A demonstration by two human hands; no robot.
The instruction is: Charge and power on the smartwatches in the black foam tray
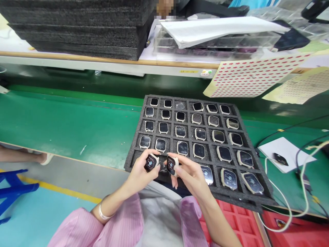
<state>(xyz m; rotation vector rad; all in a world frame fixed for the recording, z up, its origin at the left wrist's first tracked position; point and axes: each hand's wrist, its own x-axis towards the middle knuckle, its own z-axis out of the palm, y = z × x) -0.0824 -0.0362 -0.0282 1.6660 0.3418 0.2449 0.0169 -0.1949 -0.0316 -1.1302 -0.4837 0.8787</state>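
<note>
A dark foam tray [190, 161] with rows of square watch cases lies on the green bench, its front edge near my body. Over its front left part, my left hand [141, 173] pinches a watch [151, 162] with a lit dark screen. Just to the right, my right hand [190, 173] holds a second watch [171, 165], its screen also lit and turned to the left. The two watches are apart, side by side. Most compartments hold a watch; one in the back row holds something clear [180, 105].
Black foam sheets [84, 31] and papers [218, 29] sit on the shelf above. A white pad [286, 154] with a small black device and cables lie right of the tray. Red trays [233, 219] are below the bench. A person's leg [22, 154] shows at left, above a blue stool [17, 187].
</note>
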